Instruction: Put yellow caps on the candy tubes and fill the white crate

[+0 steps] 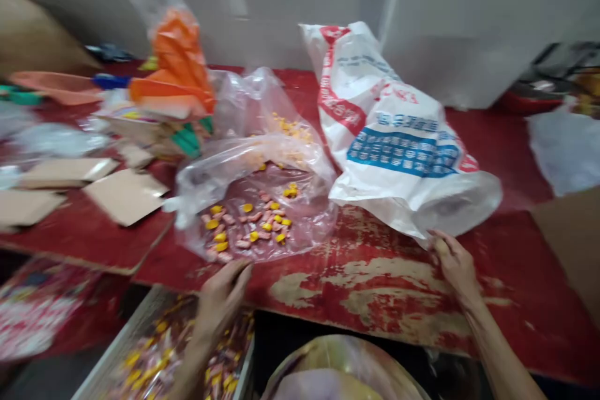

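Head view: right hand point(454, 264) pinches white sack point(394, 112), left hand point(224, 290) at clear bag point(309, 225).

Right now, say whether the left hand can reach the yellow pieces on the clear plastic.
Probably yes: the left hand is at the near edge of the clear plastic, and the yellow pieces beyond look uncovered.

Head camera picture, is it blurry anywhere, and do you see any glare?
Head view: soft overall, with the small print on the white sack too blurred to read clearly and the red-and-white item at lower left smeared; also in the head view, pale glints on the clear plastic bag, and a light streak down the grey wall, possibly a reflection.
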`<action>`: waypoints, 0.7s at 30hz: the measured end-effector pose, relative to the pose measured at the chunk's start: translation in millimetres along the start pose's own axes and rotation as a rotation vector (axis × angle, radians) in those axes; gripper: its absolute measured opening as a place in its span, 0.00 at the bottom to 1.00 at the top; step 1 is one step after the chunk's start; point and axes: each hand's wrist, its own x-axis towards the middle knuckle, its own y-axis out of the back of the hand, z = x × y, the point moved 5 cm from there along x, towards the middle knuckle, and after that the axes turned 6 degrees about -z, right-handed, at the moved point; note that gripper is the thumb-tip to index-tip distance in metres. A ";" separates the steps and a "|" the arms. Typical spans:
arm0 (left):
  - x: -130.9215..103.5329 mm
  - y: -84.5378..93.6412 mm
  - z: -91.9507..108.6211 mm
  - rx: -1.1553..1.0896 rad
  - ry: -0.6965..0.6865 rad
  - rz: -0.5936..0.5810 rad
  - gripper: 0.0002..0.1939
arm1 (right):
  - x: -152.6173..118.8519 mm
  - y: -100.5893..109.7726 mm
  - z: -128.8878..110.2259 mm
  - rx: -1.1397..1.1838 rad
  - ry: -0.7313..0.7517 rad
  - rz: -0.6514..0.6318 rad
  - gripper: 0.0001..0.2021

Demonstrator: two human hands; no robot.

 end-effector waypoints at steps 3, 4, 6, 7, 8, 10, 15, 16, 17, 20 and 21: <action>67.1 -7.7 49.1 0.018 -0.201 0.106 0.15 | -20.0 -31.0 3.6 -0.105 0.157 -0.031 0.25; 92.1 -9.8 54.6 0.071 -0.188 0.130 0.13 | -25.4 -41.3 5.0 -0.152 0.242 -0.030 0.24; 139.7 -14.5 58.2 0.139 -0.130 0.155 0.12 | -34.4 -56.7 7.9 -0.247 0.394 0.011 0.23; 161.0 -17.2 58.7 0.154 -0.103 0.166 0.12 | -37.9 -61.7 8.8 -0.298 0.452 0.040 0.22; 180.4 -20.3 59.1 0.159 -0.080 0.177 0.12 | -40.5 -65.5 8.7 -0.348 0.504 0.059 0.21; 213.4 -27.4 59.8 0.155 -0.034 0.201 0.13 | -43.9 -70.7 5.3 -0.439 0.605 0.063 0.20; 266.4 -43.9 57.3 0.094 0.159 0.261 0.13 | -43.6 -74.7 -10.5 -0.601 0.775 0.079 0.19; 272.5 -46.2 55.9 0.071 0.204 0.275 0.13 | -42.7 -75.0 -12.5 -0.622 0.787 0.091 0.19; 277.2 -48.0 54.5 0.046 0.245 0.290 0.13 | -41.8 -75.2 -13.7 -0.639 0.794 0.102 0.19; 281.8 -49.6 50.6 -0.039 0.300 0.324 0.12 | -40.2 -75.5 -12.8 -0.655 0.795 0.098 0.19; 279.6 -48.4 49.6 -0.067 0.290 0.327 0.11 | -40.1 -75.2 -11.4 -0.642 0.791 0.085 0.19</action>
